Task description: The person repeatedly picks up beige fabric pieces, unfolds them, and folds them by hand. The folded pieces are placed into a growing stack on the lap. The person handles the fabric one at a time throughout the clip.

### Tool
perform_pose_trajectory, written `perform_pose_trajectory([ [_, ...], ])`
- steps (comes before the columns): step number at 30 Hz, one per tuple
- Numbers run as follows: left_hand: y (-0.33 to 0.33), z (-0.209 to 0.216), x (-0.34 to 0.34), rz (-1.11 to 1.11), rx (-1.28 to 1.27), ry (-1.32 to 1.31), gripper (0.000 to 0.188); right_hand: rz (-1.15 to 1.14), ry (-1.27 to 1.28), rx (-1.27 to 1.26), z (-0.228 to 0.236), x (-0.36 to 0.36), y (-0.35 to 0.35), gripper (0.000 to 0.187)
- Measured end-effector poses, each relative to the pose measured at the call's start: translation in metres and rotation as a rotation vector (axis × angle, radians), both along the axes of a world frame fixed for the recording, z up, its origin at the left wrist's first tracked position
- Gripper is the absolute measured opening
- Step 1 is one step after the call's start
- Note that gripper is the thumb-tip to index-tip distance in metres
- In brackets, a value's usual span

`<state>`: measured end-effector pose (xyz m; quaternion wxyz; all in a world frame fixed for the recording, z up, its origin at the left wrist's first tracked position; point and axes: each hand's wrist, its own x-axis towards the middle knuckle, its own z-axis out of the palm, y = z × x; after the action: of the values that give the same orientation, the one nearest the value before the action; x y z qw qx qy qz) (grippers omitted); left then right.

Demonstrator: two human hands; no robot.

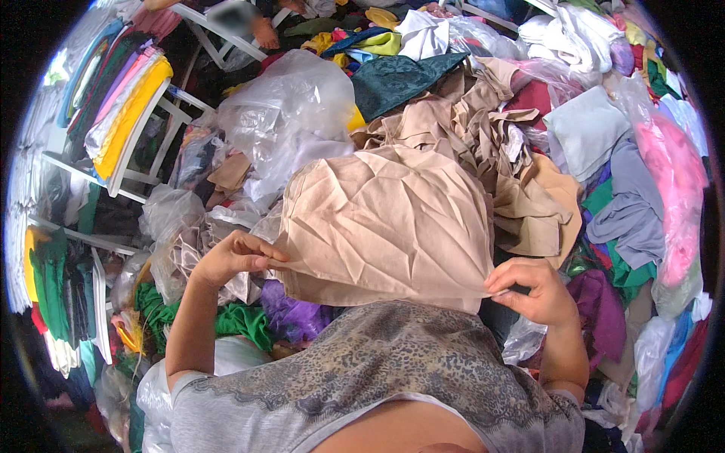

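Note:
A creased beige cloth lies spread out in front of my body, its near edge stretched between my two hands. My left hand pinches the near left corner between thumb and fingers. At the near right corner, my right hand grips the edge in the same way. Just beyond the spread cloth is a rumpled heap of darker tan cloths, which runs down along its right side. The surface under the beige cloth is hidden.
Clear plastic bags lie beyond my left hand. Folded fabrics fill a white rack at the left. Green cloth and purple cloth lie below my left hand. Grey-blue cloth and bagged pink cloth are piled at the right.

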<state>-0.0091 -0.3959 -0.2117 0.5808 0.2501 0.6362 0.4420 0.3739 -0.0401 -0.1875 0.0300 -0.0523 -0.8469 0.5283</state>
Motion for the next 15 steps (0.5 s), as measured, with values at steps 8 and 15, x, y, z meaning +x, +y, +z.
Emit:
perform_pose_trajectory([
  [8, -0.013, -0.013, 0.009, -0.224, -0.056, -0.006, 0.045, 0.145, -0.118, 0.019, -0.020, 0.003, -0.014, 0.012],
  [15, -0.004, -0.011, 0.013, -0.366, -0.193, 0.028, 0.047, 0.200, -0.263, 0.184, -0.041, -0.008, -0.013, 0.013],
])
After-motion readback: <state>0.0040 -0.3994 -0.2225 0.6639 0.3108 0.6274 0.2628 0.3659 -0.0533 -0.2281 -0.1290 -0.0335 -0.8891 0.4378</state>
